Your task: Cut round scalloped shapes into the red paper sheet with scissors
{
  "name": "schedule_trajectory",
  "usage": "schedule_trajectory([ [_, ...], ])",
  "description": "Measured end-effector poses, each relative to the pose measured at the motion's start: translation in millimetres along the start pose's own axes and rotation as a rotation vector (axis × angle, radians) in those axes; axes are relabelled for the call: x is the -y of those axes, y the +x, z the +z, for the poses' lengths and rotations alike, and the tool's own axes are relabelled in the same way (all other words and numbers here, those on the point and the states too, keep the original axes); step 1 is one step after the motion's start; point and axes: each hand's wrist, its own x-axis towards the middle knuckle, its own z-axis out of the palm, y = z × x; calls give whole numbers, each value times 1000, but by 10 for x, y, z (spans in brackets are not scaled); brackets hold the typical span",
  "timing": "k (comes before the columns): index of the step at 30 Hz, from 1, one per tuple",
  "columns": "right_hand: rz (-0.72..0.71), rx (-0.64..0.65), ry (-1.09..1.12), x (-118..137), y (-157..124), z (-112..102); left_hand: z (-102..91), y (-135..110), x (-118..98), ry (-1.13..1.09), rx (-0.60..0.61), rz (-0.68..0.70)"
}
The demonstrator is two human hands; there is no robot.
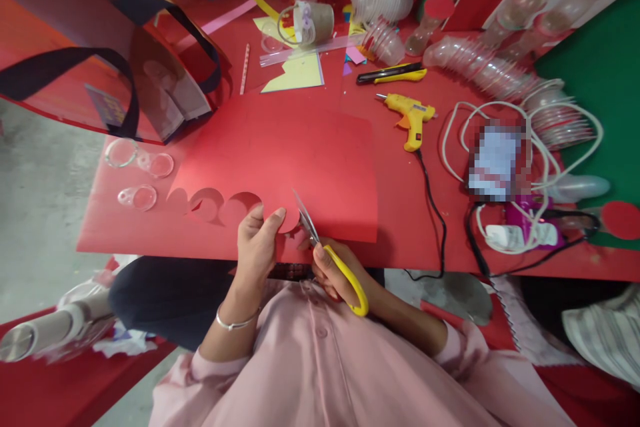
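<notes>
A large red paper sheet (300, 153) lies on the red table (410, 227), with round cut-outs along its near left edge. My left hand (257, 243) pinches the sheet's near edge around a partly cut circle (287, 219). My right hand (333, 273) grips yellow-handled scissors (325, 250), fingers through the loops. The blades point up and away into the paper just right of my left thumb.
A yellow glue gun (413, 120) with a black cord and a yellow-black box cutter (393, 73) lie at the back right. White cables (520, 147), stacked clear plastic domes (480, 67), a paper cup (313, 23), and a red bag (100, 53) at left surround the sheet.
</notes>
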Motion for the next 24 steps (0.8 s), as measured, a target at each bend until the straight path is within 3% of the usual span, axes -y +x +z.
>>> schedule_trajectory([
  [17,7,27,-21,73,2,-17,44,-3,-18,-8,-18,-5],
  [21,61,10,81,82,-12,17,41,-30,-78,-22,45,-48],
  [24,119,-7,181,89,-13,35,13,-38,-127,-47,181,-69],
])
